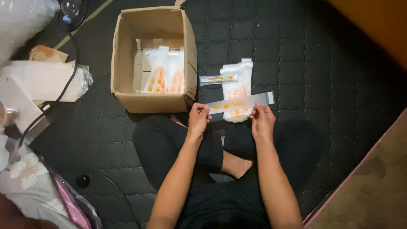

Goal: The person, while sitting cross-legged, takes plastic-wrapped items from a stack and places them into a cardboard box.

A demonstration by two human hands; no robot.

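The left hand (198, 118) and the right hand (263, 121) each pinch one side of a long flat packet (240, 103) with orange print, holding it level just beside the open cardboard box (127, 51). Under the packet, a stack of white packets (238, 80) lies on the dark quilted mat (330, 63) beside the box, and more such packets (165, 74) stand inside the box.

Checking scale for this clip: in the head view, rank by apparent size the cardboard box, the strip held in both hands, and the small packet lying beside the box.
1. Cardboard box
2. Held strip
3. Small packet
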